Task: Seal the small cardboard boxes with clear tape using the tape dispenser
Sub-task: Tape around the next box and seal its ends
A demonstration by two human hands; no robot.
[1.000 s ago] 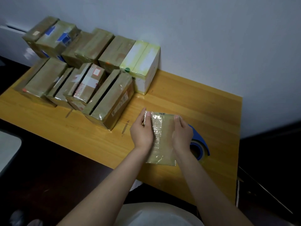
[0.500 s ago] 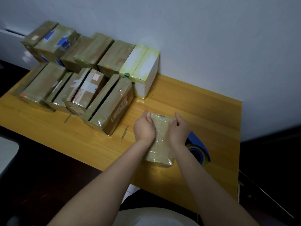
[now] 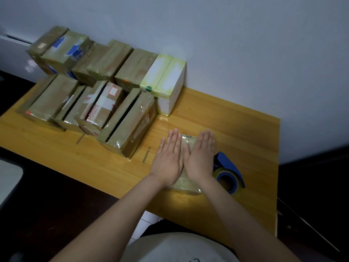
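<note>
so both hands are flat on the small cardboard box right now; the left hand lies palm down over its left half, fingers straight and close together, pointing away toward the wall; the right hand does the same over the right half, and the two touch along their inner edges by the thumbs; neither one is gripping anything, they're just spread flat on top.

the box sits on the desk directly under them and is mostly covered; only a strip of its shiny taped top peeks out between the fingertips, plus its near end below the wrists; the left hand's outer fingers look like they hang past the box's left edge, can't say for sure.

the tape dispenser, blue with a clear roll in it, lies on the desk just right of the box, partly tucked behind the right hand; nobody's holding it.

further left there's a bunch of taped brown boxes in two rows up against the wall; one white box stands at the right end of the back row, well apart from the hands
</note>
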